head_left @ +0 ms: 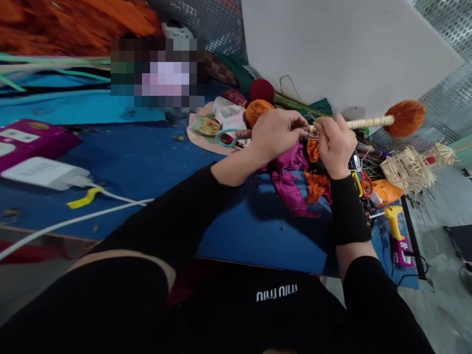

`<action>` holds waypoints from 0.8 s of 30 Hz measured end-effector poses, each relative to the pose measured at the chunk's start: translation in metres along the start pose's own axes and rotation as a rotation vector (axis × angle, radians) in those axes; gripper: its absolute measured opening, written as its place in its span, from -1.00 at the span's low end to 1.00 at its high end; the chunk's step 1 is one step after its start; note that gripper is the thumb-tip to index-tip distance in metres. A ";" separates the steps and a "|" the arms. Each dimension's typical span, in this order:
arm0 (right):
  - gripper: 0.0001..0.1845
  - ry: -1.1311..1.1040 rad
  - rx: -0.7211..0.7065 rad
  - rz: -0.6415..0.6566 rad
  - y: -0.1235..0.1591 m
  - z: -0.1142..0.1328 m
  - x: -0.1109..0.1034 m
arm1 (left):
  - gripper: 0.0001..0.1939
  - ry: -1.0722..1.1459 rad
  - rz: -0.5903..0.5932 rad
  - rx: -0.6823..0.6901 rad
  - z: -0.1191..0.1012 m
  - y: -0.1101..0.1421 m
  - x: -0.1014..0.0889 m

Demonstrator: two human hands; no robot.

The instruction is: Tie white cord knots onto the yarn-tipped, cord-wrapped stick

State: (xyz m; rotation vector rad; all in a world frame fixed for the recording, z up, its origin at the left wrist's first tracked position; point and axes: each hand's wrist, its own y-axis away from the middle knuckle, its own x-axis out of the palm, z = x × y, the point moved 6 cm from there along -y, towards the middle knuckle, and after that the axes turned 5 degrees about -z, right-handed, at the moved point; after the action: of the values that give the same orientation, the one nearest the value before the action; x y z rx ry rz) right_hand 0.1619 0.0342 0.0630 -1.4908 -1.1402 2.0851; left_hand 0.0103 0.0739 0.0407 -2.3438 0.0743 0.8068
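Note:
A stick wrapped in pale yellow and white runs level above the table, with a fuzzy orange ball at its right end. My left hand pinches it near the middle, thumb and fingertips together. Close beside it, my right hand is closed around the same stick. Between the fingertips, small details are hidden. A reddish-brown wrapped length shows left of my left hand, next to a light blue ring. Under the hands hang magenta cloth strips and crumpled orange cloth.
The blue table carries a yellow glue gun at right and a bundle of thin sticks. At left lie a white charger, its cable and a purple box. A dark red ball sits behind my hands.

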 end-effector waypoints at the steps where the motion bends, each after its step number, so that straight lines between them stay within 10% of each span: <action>1: -0.60 -0.003 0.016 0.011 -0.001 -0.004 0.000 | -0.75 -0.038 -0.013 -0.001 -0.003 0.003 0.000; 24: -0.63 0.134 0.061 0.152 -0.010 -0.015 0.000 | -0.54 -0.525 0.143 0.345 -0.035 0.015 0.013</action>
State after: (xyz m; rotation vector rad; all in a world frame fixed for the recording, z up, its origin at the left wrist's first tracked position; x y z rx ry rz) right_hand 0.1734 0.0466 0.0683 -1.7064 -0.9327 2.0603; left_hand 0.0361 0.0429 0.0458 -1.7627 0.1441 1.3391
